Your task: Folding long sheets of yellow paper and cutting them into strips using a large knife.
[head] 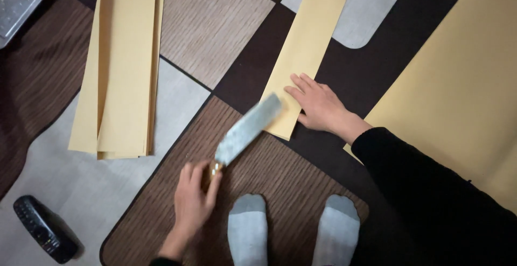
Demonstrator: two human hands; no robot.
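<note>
Covering the floor is a patchwork carpet [215, 23] of dark brown, striped tan and pale grey blocks with rounded corners. At the far left edge a grey metal tray [21, 2] shows at the top corner, and a black remote control [43, 236] lies low on a pale grey patch. Just right of these, a stack of long tan paper strips [126, 67] lies lengthwise, its near ends fanned slightly. Further right, a single tan paper strip [307, 50] runs diagonally from the top edge down toward the middle, and a large tan sheet [463, 83] fills the right side.

The left hand [194, 201] comes up from the bottom edge, fingers curled around the handle of a broad cleaver-like knife [249, 128]. Its speckled grey blade, blurred, slants up and to the right, the tip reaching the near end of the single strip. Below, two feet in grey socks [293, 228] rest on the striped brown patch, toes pointing up the frame.

The right hand [318, 104], on a black-sleeved arm entering from the lower right, lies flat on the near end of the single strip, palm down, fingers stretched out, slightly apart and pointing left, just beside the blade tip.
</note>
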